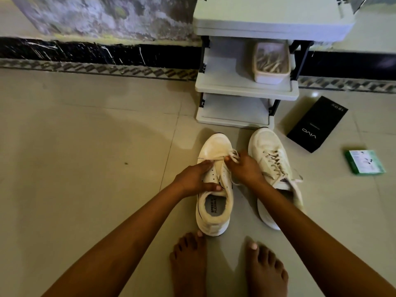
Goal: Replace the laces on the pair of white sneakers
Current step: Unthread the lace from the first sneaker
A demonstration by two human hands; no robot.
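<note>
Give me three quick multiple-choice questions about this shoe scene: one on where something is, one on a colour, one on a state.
1. Where does the black box lie?
A. on the floor, right of the shelf unit
B. on the top shelf
C. inside a sneaker

2. What colour is the small box at far right?
A. red
B. green
C. yellow

3. What is the right hand doing?
A. hanging idle
B. lifting the right sneaker
C. pinching the lace of the left sneaker

Answers:
1 A: it lies on the tiles beside the unit.
2 B: its edges are green.
3 C: its fingers hold the lace while the left hand grips that sneaker.
</note>
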